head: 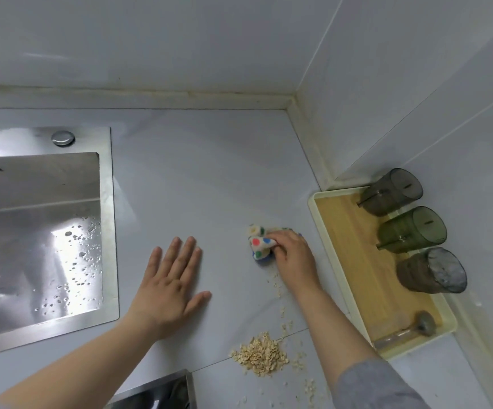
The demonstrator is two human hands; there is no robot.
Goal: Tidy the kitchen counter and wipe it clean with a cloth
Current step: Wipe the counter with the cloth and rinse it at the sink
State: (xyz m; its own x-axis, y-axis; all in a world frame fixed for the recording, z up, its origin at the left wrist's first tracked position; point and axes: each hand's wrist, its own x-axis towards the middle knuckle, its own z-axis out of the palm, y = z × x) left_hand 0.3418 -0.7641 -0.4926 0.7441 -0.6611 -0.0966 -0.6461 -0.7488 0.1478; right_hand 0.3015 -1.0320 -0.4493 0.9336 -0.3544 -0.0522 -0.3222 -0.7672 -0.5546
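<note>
**Cloth gripped on the worktop's right side**

The right hand curls its fingers round the bunched, spotted cloth and holds it down on the worktop, near the left rim of a cream tray. The left hand lies flat with fingers spread, holding nothing, between the cloth and the steel sink. A pile of oat flakes sits near the front edge, with strays trailing toward the cloth. Three tinted cups rest on the tray.

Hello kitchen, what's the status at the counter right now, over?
Left hand flat on counter, open. Right hand grips spotted cloth beside tray. Oat pile and stray flakes nearer the person, not yet swept.
</note>
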